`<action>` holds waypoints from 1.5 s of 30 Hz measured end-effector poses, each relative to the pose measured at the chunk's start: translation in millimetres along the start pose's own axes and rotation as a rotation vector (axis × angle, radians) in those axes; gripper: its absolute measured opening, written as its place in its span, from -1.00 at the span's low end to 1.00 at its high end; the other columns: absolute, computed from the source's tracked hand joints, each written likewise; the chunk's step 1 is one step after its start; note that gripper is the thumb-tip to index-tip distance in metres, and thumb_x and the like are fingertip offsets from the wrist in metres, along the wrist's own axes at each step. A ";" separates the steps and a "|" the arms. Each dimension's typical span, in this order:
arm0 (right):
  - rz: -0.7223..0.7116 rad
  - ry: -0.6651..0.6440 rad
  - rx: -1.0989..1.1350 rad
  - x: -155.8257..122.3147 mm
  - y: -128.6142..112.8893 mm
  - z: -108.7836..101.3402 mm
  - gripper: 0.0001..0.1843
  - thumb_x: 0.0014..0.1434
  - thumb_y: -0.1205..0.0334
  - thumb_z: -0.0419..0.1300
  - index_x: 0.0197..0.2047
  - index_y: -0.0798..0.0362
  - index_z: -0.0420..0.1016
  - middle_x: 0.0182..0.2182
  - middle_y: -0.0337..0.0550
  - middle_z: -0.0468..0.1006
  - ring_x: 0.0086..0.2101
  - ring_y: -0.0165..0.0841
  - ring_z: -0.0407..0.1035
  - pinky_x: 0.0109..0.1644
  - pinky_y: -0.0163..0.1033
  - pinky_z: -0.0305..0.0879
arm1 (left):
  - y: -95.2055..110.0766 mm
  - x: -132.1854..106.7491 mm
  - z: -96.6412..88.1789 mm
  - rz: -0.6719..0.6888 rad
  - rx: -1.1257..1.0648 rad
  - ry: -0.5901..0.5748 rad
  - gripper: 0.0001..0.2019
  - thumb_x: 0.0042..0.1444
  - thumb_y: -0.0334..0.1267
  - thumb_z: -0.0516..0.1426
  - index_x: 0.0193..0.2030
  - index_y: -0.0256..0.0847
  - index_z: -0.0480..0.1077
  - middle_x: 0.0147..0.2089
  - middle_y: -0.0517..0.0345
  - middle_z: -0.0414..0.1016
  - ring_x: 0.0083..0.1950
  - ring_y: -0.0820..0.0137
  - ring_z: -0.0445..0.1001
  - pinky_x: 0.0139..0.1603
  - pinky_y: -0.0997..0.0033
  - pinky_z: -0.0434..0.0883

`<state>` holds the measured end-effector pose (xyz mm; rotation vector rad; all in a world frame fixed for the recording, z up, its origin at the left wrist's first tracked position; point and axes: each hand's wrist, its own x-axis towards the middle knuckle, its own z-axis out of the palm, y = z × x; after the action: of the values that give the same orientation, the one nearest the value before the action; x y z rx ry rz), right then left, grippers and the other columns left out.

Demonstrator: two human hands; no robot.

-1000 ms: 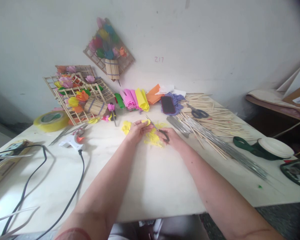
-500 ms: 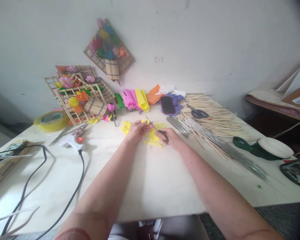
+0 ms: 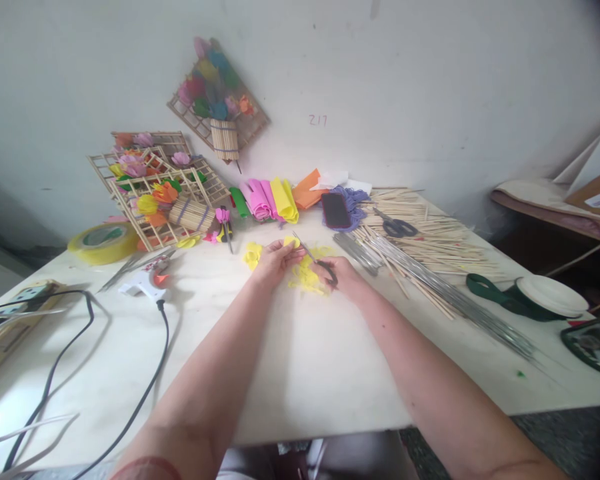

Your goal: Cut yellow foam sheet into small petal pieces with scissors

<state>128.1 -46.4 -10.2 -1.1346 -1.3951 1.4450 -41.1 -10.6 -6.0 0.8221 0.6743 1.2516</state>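
Between the fingertips of my left hand (image 3: 275,262) is a small yellow paper piece (image 3: 292,243), pinched. My right hand (image 3: 344,275) is closed round the handles of a pair of scissors (image 3: 310,255), whose blades point up and left beside the paper. Whether the blades touch the paper I cannot tell. Under and between my hands lie yellow paper scraps (image 3: 307,280). More cut yellow pieces (image 3: 253,255) sit just left of my left hand.
At the back are crepe paper rolls (image 3: 260,199), a phone (image 3: 335,211) on purple yarn and wooden sticks (image 3: 440,240) with spare scissors (image 3: 399,227). Wires (image 3: 445,287) run along the right. Left are flower frames (image 3: 150,200), tape (image 3: 105,243) and a corded glue gun (image 3: 147,283).
Hardly anything differs. The scissor tips and the yellow piece in my left hand have shifted very slightly; both hands keep their places and grips.
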 end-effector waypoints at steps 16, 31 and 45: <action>0.001 -0.049 0.020 0.7 0.6 -2.3 -0.68 -0.12 0.04 0.31 -0.51 0.10 0.33 -0.77 -0.39 0.27 -0.78 -0.56 0.11 -0.74 -0.43 0.01 | 1.1 -1.6 -0.8 -0.024 0.023 -0.019 -0.92 -0.01 -0.41 0.19 -0.37 -0.38 0.38 -0.38 -0.07 0.56 -0.36 0.35 0.56 -0.29 0.44 0.49; 0.008 -0.062 0.056 1.4 0.6 -3.4 -0.67 -0.12 0.02 0.29 -0.54 0.07 0.28 -0.76 -0.40 0.24 -0.77 -0.56 0.10 -0.74 -0.42 0.02 | 1.2 -3.5 0.3 -0.043 0.052 -0.038 -0.89 -0.04 -0.38 0.23 -0.39 -0.37 0.39 -0.40 -0.05 0.56 -0.35 0.34 0.57 -0.33 0.47 0.48; -0.034 -0.052 0.012 -3.4 -3.5 -3.2 -0.64 -0.13 0.04 0.30 -0.59 0.08 0.25 -0.75 -0.39 0.20 -0.75 -0.59 0.03 -0.74 -0.44 -0.03 | 1.3 -4.2 1.3 -0.035 0.040 -0.040 -0.92 -0.03 -0.40 0.21 -0.41 -0.38 0.39 -0.42 -0.06 0.56 -0.36 0.32 0.57 -0.34 0.47 0.48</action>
<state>132.0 -48.5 -6.4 -1.0678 -1.4328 1.4664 -41.6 -14.7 -4.1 0.8623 0.6808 1.1908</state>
